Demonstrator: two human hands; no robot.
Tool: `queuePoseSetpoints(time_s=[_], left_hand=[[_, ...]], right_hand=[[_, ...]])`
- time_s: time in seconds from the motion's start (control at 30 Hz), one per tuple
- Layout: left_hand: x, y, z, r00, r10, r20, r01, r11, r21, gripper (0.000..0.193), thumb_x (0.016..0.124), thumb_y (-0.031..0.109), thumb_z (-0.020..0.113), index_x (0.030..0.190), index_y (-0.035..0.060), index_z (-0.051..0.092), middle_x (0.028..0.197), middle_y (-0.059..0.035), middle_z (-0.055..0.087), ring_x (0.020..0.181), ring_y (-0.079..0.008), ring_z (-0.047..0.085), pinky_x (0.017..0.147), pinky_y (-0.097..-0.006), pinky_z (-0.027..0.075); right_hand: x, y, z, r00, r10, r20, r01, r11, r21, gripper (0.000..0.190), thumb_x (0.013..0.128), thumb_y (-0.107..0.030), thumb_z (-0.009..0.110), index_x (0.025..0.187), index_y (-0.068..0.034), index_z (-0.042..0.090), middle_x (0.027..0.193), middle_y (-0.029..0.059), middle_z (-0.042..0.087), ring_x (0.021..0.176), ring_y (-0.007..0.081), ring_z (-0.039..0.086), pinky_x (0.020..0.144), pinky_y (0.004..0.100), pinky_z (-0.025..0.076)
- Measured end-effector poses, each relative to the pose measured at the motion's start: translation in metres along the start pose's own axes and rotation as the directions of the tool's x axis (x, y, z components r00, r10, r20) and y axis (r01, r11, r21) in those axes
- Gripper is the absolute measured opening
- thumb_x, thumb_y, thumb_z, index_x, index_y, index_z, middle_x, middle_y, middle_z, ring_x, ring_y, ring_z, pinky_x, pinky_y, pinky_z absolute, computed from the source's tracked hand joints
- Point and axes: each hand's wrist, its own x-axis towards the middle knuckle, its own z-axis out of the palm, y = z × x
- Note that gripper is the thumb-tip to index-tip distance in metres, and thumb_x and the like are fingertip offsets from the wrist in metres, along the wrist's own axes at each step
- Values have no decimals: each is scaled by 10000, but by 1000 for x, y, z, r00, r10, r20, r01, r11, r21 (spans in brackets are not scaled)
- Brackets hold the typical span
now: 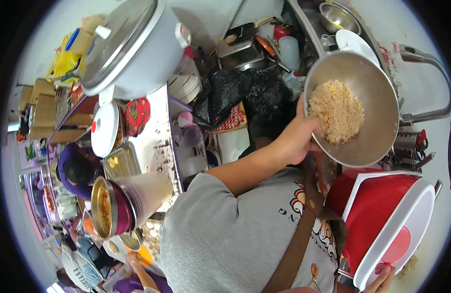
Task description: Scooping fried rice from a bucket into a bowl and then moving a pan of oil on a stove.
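Observation:
My left hand [297, 137] grips the rim of a metal bowl [379, 106], with the thumb over the inside edge. The bowl is tilted towards me and holds a mound of fried rice [337, 111] with small yellow and orange bits. At the lower right, my right hand [381, 280] is partly cut off by the picture's edge. Its fingertips meet a pink round piece [397, 244] at the white top of a red plastic container [372, 201], which has a white handle. Whether that piece is a scoop or part of a lid is unclear.
A large rice cooker [148, 55] stands on the worn white table [157, 135]. A black plastic bag [229, 91] lies below. Beyond the bowl is a curved metal faucet [430, 115]. Another person in a purple cap [80, 170] is near a stacked pot [102, 210].

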Motion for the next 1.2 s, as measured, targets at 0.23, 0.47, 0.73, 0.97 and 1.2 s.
queuePoseSetpoints(time_s=[0.23, 0.47, 0.73, 0.97, 1.2], left_hand=[[-48, 37, -52, 939, 255, -229, -302, 931, -204, 523, 723, 19, 396, 1240, -34, 346, 1161, -181, 498, 1038, -322, 548, 817, -489, 524], [-91, 53, -117, 569, 571, -592, -704, 710, 8, 511, 727, 39, 379, 1222, -79, 340, 1218, -228, 443, 1104, -390, 481, 856, -536, 490], [-129, 83, -184, 121, 534, -837, -866, 469, 174, 882, 688, -23, 389, 1370, 273, -85, 1384, -180, 204, 1141, -424, 416, 828, -610, 457], [-147, 104, -222, 6, 408, -913, -919, 362, 155, 662, 698, -6, 394, 1293, 74, 116, 1231, -242, 375, 753, -435, 570, 804, -631, 460], [-163, 117, -252, 50, 388, -920, -907, 403, 120, 326, 765, 117, 365, 1030, -61, 433, 944, -206, 539, 713, -409, 575, 823, -605, 446]], right_hand=[[3, -11, 5, 999, 4, -36, -1, 996, 85, 326, 924, -251, 497, 813, 41, 591, 710, 92, 564, 683, 194, 509, 645, 316, 414], [12, -12, 0, 996, -22, 88, 18, 999, 49, 361, 918, -303, 504, 881, 45, 592, 757, 97, 571, 725, 198, 503, 673, 320, 406], [16, -20, 1, 995, 1, 102, -5, 999, 44, 367, 919, -312, 503, 910, 42, 599, 774, 110, 574, 739, 205, 500, 667, 328, 402], [16, -33, 4, 999, 3, 52, -7, 998, 70, 333, 912, -281, 518, 888, 40, 604, 766, 99, 570, 736, 198, 497, 664, 326, 401], [19, -36, 5, 997, -6, 77, -1, 996, 88, 310, 910, -258, 523, 872, 39, 604, 748, 93, 569, 718, 192, 503, 661, 318, 406]])
